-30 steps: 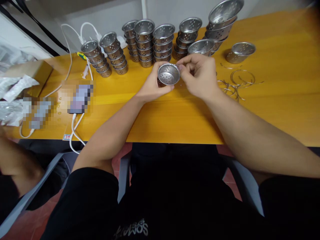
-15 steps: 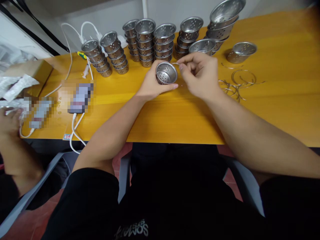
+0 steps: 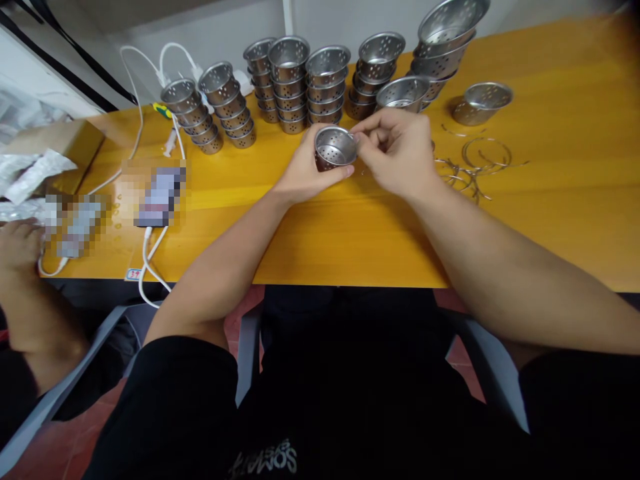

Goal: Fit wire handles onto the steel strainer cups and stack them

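My left hand (image 3: 301, 175) is closed round a small perforated metal cup (image 3: 335, 147), held just above the yellow table (image 3: 350, 220) with its mouth facing me. My right hand (image 3: 397, 155) is pinched at the cup's right rim, its fingertips on a thin wire piece too small to make out clearly. Loose wire rings (image 3: 470, 167) lie on the table just right of my right hand.
Stacks of the same perforated cups (image 3: 293, 83) line the table's far edge, with a taller leaning stack (image 3: 440, 50) and a single cup (image 3: 481, 101) at the right. White cables (image 3: 150, 253), blurred devices (image 3: 157, 193) and plastic bags (image 3: 25, 173) lie left. Another person's hand (image 3: 20, 243) rests at the left edge.
My right hand drew away from the cup's rim and has come back to it. The cup tilted slightly in my left hand. The other person's hand appeared at the left edge.
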`<state>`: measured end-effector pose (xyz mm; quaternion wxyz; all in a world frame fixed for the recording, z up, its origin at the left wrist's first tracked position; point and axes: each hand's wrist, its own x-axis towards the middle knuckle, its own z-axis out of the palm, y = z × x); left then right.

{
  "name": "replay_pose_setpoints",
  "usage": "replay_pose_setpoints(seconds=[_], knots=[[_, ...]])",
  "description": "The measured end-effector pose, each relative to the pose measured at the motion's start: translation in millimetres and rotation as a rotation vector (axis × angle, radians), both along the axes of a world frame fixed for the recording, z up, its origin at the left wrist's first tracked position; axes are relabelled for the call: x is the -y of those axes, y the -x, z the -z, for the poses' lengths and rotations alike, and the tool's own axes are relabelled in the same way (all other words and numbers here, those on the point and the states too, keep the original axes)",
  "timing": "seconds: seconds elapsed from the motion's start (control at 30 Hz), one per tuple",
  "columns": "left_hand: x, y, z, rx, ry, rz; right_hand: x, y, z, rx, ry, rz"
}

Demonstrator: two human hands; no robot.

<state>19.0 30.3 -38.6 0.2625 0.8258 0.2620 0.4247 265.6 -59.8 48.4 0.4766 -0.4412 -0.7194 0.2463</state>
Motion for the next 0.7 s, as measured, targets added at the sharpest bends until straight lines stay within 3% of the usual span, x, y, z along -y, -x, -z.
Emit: replay_pose_setpoints(seconds=[0.1, 0.23, 0.7], knots=[[-7, -2, 11.0, 0.010, -0.004, 0.088, -10, 1, 9.3, -0.099, -0.077, -0.049], [-5, -5, 15.4, 0.040, -0.003, 0.105, -11, 1, 10.1, -0.155, -0.067, -0.091], [13, -5, -2.3, 0.014, 0.016, 0.106, -15, -3, 17.0, -0.179, -0.056, -0.091]])
